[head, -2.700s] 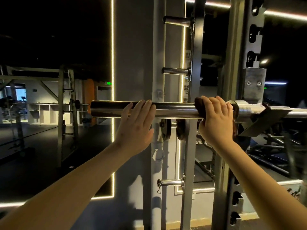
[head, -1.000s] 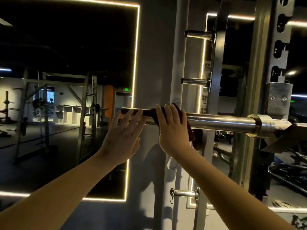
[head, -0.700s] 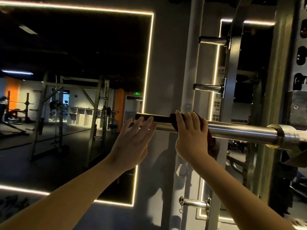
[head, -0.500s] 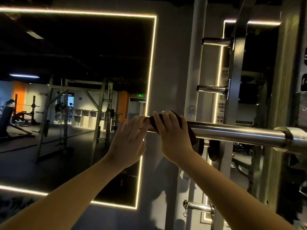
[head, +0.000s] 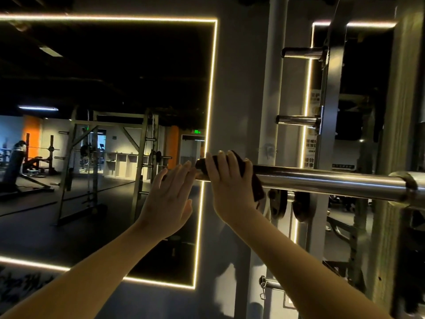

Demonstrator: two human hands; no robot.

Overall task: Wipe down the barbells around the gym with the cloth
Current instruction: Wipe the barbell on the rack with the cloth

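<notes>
A shiny steel barbell (head: 322, 180) lies level on a rack at chest height, its sleeve end pointing left. A dark cloth (head: 255, 183) is wrapped over the sleeve near that end. My right hand (head: 227, 180) curls over the bar and grips the cloth against it. My left hand (head: 170, 199) is raised just left of the bar's end, fingers straight, fingertips close to the tip; whether they touch it is unclear. Both hands hide the bar's very end.
The rack upright (head: 395, 157) stands at the right, with a post carrying chrome plate pegs (head: 299, 119) behind the bar. Small plates (head: 278, 203) hang below the bar. A wall mirror edged with light strips (head: 212, 100) reflects other racks.
My right hand has slid the cloth leftward along the sleeve from near the collar to the bar's end. My left hand stayed flat by the bar's left end.
</notes>
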